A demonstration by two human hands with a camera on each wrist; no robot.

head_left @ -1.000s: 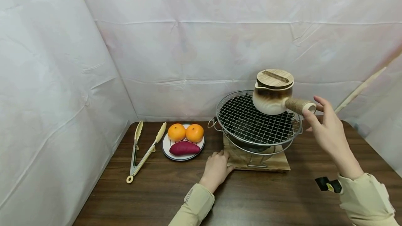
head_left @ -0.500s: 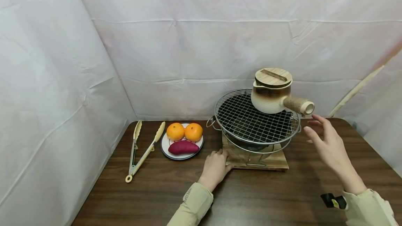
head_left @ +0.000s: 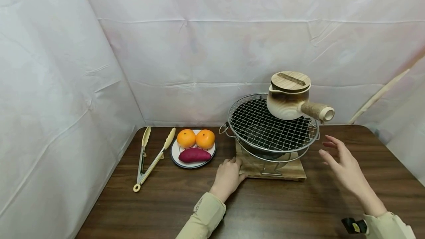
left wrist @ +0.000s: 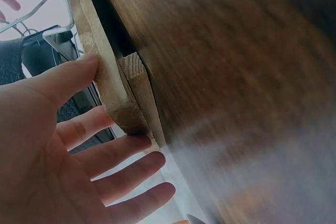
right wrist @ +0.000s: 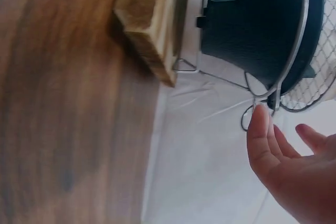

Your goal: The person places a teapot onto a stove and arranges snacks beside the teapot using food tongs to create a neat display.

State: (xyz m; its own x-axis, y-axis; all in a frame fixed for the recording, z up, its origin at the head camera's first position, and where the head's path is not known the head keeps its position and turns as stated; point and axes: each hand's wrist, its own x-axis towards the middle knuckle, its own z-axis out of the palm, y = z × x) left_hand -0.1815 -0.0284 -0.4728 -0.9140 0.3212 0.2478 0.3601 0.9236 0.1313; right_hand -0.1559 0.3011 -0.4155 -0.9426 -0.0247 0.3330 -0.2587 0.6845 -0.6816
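A round charcoal grill with a wire mesh top [head_left: 255, 128] stands on a wooden board [head_left: 289, 170]. On the mesh, at the back right, rests a lidded ceramic pot [head_left: 282, 106], its twine-wrapped handle [head_left: 312, 110] pointing right. My left hand [head_left: 226, 178] is at the board's front left corner. In the left wrist view, the thumb [left wrist: 79, 74] touches the board's edge [left wrist: 100, 51], and the other fingers reach past its corner, mostly straight. My right hand [head_left: 343, 165] hovers right of the grill below the pot handle, holding nothing, fingers loosely spread.
Left of the grill, a plate [head_left: 176, 158] carries two oranges [head_left: 196, 138] and a purple sweet potato [head_left: 194, 155]. Tongs [head_left: 151, 169] lie spread open at the far left of the dark wooden table [head_left: 265, 209]. A pale curtain [head_left: 199, 47] hangs behind.
My right hand has let go of the pot handle and moved down, away from it. The pot stays on the mesh. My left hand has kept its place at the board's corner.
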